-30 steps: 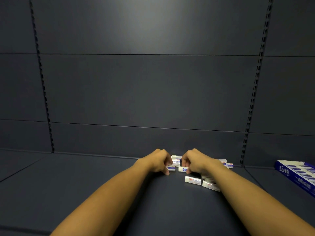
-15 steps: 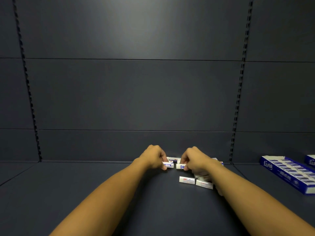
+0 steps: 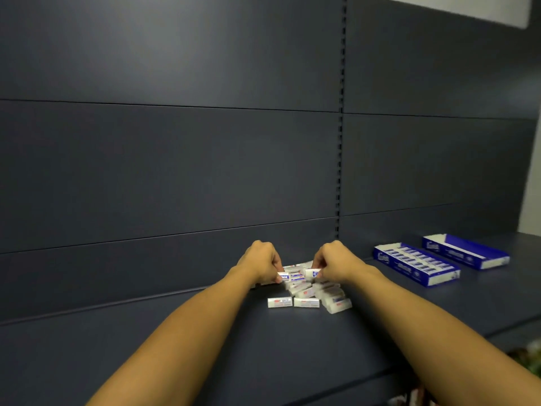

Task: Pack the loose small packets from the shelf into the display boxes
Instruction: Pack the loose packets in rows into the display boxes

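- The left hand [image 3: 260,263], just below the frame's centre, curls its fingers and pinches a small white packet [image 3: 283,276].
- The right hand [image 3: 336,263], close beside it, pinches another white packet [image 3: 312,272] at its fingertips.
- Under and in front of both hands lies the heap of loose packets [image 3: 310,294] on the dark shelf [image 3: 146,347].
- Toward the right edge, well apart from the heap, a filled blue display box [image 3: 415,266] lies beside a second display box [image 3: 465,252].
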The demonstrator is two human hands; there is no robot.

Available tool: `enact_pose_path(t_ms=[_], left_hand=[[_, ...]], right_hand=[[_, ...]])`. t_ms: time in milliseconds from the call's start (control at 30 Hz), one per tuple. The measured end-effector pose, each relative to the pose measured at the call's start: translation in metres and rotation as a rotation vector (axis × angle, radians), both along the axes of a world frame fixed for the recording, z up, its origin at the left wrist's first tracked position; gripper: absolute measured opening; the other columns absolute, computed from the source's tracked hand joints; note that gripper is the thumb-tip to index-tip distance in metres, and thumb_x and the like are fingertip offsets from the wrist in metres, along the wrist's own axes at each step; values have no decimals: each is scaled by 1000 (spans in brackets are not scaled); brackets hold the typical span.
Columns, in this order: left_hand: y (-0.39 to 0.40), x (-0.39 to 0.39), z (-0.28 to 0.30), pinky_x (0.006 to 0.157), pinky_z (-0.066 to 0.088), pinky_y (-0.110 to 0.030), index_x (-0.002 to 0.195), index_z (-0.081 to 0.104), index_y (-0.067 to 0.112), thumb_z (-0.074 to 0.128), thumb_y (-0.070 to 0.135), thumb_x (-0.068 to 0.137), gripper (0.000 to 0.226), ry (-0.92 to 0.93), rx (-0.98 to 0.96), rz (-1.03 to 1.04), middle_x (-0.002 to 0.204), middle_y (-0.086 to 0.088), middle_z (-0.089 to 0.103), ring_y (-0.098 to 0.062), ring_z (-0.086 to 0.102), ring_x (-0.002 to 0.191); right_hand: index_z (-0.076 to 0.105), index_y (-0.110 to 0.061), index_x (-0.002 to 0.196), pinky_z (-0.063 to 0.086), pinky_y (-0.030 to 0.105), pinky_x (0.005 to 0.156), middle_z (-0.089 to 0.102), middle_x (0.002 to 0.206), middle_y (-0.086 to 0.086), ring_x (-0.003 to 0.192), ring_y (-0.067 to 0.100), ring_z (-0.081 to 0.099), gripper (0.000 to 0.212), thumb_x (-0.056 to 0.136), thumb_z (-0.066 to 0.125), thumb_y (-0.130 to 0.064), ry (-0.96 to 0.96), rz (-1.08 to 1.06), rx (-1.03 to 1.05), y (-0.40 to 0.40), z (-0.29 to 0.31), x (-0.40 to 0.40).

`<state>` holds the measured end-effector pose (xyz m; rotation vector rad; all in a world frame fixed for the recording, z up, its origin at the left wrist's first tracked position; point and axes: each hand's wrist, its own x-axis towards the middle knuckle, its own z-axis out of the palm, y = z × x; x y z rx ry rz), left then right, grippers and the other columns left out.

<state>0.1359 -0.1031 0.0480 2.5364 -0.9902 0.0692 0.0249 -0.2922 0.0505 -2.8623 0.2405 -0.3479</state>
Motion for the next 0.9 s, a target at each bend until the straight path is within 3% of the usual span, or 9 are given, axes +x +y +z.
enact_pose_path(t_ms=[400,567,767,900], left_hand=[[-61,-45,8,85,59,-34,82,81,20,91,21,71,15,4,-30,-146,78,12,70,-10,68,86],[-89,-71,15,83,61,-36,81,81,20,89,18,72,12,-5,-11,-169,79,12,72,-10,69,83],[-130,-112,14,87,59,-39,81,80,21,87,19,76,10,-12,5,-139,92,4,74,-16,69,90],[-162,-144,9,87,60,-40,88,80,20,86,21,77,13,-30,58,-128,91,3,74,-16,69,87]], right_hand=[[78,-20,93,54,25,74,70,90,-1,83,13,66,13,84,75,-11,25,-134,-23,-48,5,-72],[77,-23,92,44,16,59,68,83,-7,72,4,61,10,84,75,-17,18,-141,-45,-78,7,-103],[77,-20,96,58,32,84,73,95,-1,87,14,68,12,85,76,-17,45,-124,-19,-121,5,-142],[78,-18,96,56,28,81,69,91,-3,87,13,66,11,86,75,-14,50,-126,-28,-154,2,-170]])
